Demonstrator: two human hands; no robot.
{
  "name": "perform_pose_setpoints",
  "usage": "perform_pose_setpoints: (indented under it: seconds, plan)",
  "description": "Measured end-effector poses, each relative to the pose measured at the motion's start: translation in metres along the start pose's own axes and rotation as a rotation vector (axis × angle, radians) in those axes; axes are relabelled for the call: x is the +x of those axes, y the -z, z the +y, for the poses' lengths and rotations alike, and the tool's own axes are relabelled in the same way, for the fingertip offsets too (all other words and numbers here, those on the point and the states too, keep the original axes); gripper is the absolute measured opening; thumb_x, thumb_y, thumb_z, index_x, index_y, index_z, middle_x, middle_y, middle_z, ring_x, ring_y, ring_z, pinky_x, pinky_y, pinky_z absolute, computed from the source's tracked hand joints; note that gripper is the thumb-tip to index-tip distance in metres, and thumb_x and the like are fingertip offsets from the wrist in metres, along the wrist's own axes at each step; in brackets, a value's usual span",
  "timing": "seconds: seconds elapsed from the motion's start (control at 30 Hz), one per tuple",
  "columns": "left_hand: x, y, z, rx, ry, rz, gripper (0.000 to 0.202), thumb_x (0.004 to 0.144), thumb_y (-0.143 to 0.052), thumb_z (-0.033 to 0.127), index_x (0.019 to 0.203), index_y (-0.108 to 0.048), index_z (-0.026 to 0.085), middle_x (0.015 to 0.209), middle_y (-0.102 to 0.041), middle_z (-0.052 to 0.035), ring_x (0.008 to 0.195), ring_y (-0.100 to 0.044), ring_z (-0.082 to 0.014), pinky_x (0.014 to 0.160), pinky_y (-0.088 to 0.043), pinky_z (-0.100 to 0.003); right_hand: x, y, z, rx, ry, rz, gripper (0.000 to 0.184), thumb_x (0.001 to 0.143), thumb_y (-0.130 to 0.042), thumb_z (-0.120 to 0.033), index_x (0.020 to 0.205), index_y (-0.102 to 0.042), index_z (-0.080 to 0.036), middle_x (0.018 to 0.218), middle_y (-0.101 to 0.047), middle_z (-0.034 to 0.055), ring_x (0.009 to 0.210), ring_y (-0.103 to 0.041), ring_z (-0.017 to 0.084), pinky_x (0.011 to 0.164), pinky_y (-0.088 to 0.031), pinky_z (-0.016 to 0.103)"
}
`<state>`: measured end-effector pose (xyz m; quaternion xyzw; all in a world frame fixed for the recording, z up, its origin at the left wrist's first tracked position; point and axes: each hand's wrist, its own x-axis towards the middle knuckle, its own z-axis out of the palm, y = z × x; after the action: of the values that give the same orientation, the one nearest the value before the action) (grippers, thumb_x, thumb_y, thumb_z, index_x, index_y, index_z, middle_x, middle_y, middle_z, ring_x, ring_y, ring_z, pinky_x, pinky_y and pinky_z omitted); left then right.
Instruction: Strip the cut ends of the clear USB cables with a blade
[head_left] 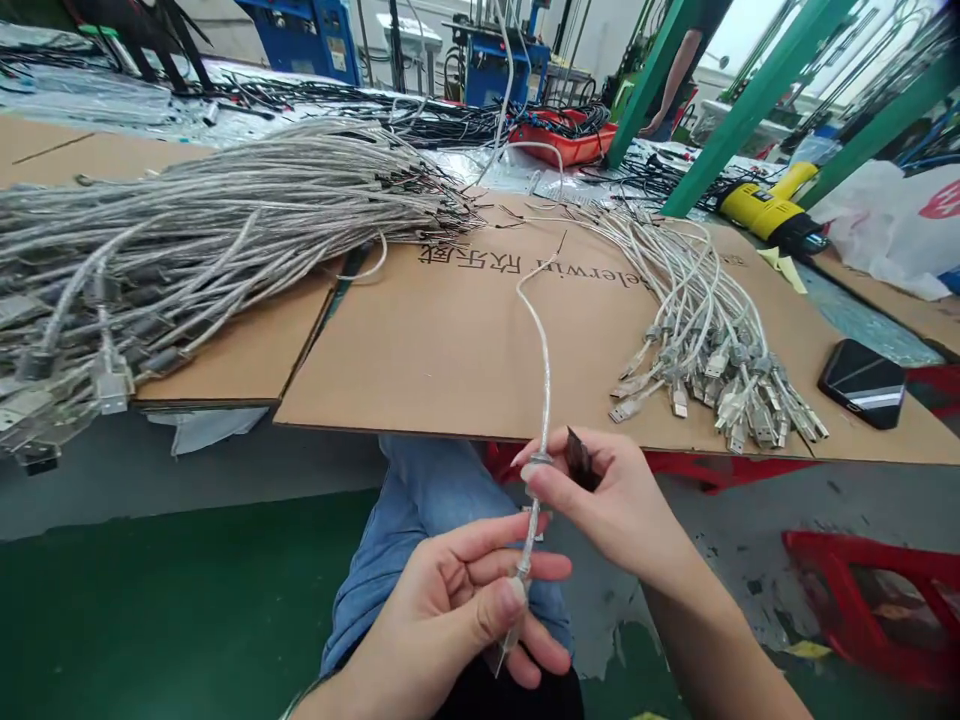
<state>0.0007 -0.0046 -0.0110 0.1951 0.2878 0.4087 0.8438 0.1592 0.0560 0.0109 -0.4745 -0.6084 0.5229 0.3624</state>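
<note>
The left hand [457, 605] pinches 1 cable [545, 370] at its connector [505, 646]; the right hand [611, 495] pinches the cable's grey collar [541, 458] and holds also a dark piece [579, 460]. The cable extends over the cardboard [420, 350].

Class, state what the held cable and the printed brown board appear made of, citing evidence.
Held cable: probably clear, glossy plastic over metal braid, since silvery glints show through. Brown board: likely matte cardboard, given its dull tan, printed surface.
</note>
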Motion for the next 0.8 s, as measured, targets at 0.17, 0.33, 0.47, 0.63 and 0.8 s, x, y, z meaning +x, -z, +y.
perform_pose_setpoints:
  seconds: [0.17,0.33,0.47,0.63,0.8]
  plan:
    - [-0.004,0.001,0.000,0.003,0.026,-0.004,0.025,0.085,-0.064,0.029,0.107,-0.071,0.021,0.097,-0.076,-0.0083,0.079,-0.071,-0.0142,0.067,-0.056,-0.018,0.009,0.003,0.003,0.170,0.022,-0.014,0.029,0.079,-0.065,-0.045,0.078,-0.067,-0.016,0.057,-0.046,-0.0047,0.047,-0.033,0.008,0.043,-0.030,0.022]
    - [-0.005,-0.001,0.002,-0.132,0.090,-0.008,0.025,0.076,-0.074,0.025,0.100,-0.074,0.019,0.084,-0.076,-0.0046,0.064,-0.070,-0.0114,0.056,-0.055,-0.015,0.006,0.006,0.009,0.259,0.024,-0.083,0.030,0.084,-0.061,-0.046,0.090,-0.068,-0.018,0.058,-0.041,-0.0063,0.044,-0.021,0.007,0.040,-0.021,0.022]
    - [-0.003,0.000,-0.001,-0.099,0.024,0.056,0.024,0.068,-0.080,0.025,0.091,-0.075,0.019,0.078,-0.076,-0.0041,0.058,-0.069,-0.0104,0.055,-0.054,-0.015,0.004,0.004,0.010,0.248,0.011,-0.081,0.028,0.088,-0.059,-0.042,0.099,-0.068,-0.018,0.063,-0.046,-0.0042,0.046,-0.025,0.007,0.041,-0.023,0.022]
    - [0.000,0.002,-0.003,-0.007,-0.042,0.124,0.023,0.062,-0.084,0.020,0.083,-0.075,0.019,0.076,-0.076,-0.0032,0.058,-0.067,-0.0090,0.056,-0.055,-0.015,-0.002,0.005,0.007,0.172,0.003,-0.083,0.029,0.089,-0.057,-0.040,0.105,-0.069,-0.019,0.060,-0.044,-0.0049,0.051,-0.035,0.009,0.046,-0.032,0.021]
    - [-0.004,0.004,-0.005,-0.013,-0.083,0.168,0.020,0.064,-0.083,0.016,0.082,-0.075,0.018,0.075,-0.074,-0.0026,0.054,-0.063,-0.0077,0.050,-0.054,-0.015,-0.029,0.014,0.005,-0.188,0.149,0.039,0.032,0.099,-0.039,-0.033,0.119,-0.063,-0.025,0.068,-0.056,-0.0011,0.059,-0.051,0.012,0.055,-0.042,0.023]
